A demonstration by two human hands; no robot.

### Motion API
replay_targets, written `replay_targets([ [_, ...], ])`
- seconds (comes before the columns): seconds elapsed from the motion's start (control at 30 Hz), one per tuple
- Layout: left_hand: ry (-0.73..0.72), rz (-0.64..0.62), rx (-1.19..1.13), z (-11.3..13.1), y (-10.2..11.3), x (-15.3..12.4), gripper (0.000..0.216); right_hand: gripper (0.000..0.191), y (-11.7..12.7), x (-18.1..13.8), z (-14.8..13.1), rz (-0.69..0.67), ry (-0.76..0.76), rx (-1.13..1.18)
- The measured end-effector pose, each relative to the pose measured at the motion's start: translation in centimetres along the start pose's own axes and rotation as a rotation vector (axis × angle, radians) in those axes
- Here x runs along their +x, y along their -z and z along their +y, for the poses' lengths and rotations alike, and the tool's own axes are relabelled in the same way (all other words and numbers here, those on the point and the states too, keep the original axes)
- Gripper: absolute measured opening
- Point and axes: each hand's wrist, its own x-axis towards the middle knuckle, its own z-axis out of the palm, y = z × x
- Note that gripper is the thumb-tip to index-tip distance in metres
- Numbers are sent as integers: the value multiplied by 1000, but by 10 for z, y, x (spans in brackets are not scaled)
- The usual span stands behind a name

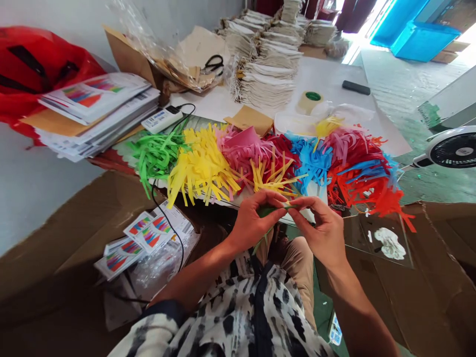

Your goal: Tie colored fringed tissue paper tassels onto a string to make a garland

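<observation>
My left hand and my right hand meet in front of the table edge, fingertips pinched close together. Between them is a green paper tassel, its strips partly hidden under my left fingers and dangling below. My right thumb and forefinger pinch its narrow end, where a small pale bit shows. Just beyond my hands lie paper tassels in a row: green, yellow, pink, a thinner yellow one, blue and red.
Stacked white bundles stand at the back. Nearby are scissors, a tape roll, a black phone-like object and a power strip. Printed packs lie left. A small fan stands right; cardboard flanks me.
</observation>
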Motion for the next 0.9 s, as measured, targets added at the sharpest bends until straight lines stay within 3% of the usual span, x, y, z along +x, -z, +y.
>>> replay_targets([
  [0.17,22,31,-30,-3,1,2,32,28,1,1,6,-59,-39,77],
  [0.3,31,17,-34,-4,0,2,36,15,-1,2,10,-55,-11,80],
  [0.57,1,-23,-22,-4,-2,2,23,18,-3,-2,11,11,-30,46],
  [0.7,-3,-132,77,-4,1,0,26,22,-4,-1,9,57,4,4],
  [0.8,-12,-129,228,-6,2,0,24,23,-6,-1,7,20,30,-43],
  [0.9,-48,-130,314,-10,4,1,22,26,-7,-2,11,84,31,-61],
])
